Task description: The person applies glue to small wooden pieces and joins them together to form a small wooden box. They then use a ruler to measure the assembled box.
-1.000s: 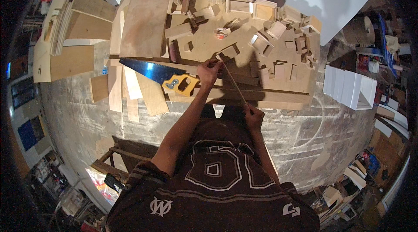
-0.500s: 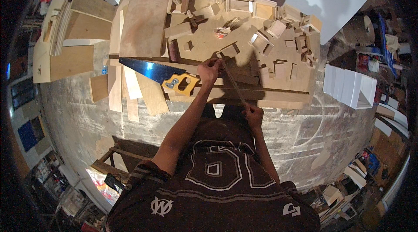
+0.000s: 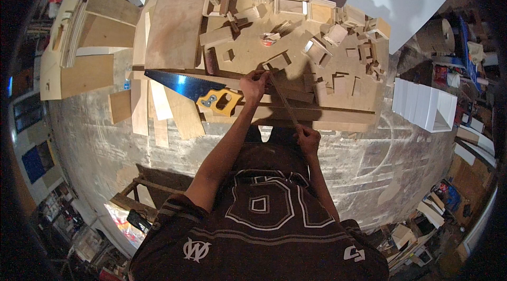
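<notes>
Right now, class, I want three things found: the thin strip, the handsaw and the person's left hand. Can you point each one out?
Thin strip (image 3: 284, 101): head view, about midway along its length.
Handsaw (image 3: 188, 88): head view, on its blue blade.
Left hand (image 3: 253, 88): head view, on its back.

Dark shirt (image 3: 259, 260), striped short sleeves (image 3: 182, 208), white markings (image 3: 196, 250)

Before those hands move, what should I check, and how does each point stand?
1. Left hand holds far end of the long, thin, brownish, apparently wooden strip: ok.
2. Right hand grips its near end: ok.
3. Strip's far tip free of other wood: cannot tell, the left hand obscures it.
4. Yellow-handled, blue-bladed metal saw well away from the left hand: not ok, its handle lies close.
5. Flat, pale-brown wooden pieces cleared aside: not ok, several lie right of the strip.
</notes>
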Demonstrator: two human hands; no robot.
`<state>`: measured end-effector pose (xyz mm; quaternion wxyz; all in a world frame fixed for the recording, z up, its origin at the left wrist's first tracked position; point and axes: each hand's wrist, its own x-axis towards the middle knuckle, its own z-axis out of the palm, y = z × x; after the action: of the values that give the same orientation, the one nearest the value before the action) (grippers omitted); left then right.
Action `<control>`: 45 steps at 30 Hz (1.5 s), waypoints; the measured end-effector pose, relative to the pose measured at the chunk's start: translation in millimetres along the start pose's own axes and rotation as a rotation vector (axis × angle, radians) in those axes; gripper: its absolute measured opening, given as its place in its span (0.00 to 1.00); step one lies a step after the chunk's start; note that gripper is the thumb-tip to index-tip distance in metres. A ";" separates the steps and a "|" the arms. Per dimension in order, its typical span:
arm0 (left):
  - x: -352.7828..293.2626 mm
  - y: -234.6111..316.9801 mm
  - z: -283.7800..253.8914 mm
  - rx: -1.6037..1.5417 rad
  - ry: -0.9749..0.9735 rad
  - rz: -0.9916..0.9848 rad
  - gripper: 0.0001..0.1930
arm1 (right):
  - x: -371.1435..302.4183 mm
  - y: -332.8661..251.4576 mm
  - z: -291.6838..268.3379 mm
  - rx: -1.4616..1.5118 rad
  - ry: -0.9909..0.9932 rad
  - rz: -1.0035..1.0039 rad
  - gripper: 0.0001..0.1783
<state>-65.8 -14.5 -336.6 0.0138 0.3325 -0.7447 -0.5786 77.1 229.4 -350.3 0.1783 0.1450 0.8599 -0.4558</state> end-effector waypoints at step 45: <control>0.7 -17.9 1.5 -0.167 -0.013 0.057 0.11 | -19.0 -29.3 6.7 -0.056 0.162 -0.117 0.16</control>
<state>-58.4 -15.5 -353.0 0.0531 0.3048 -0.7031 -0.6402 83.1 206.3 -323.9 0.0854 0.1259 0.8908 -0.4281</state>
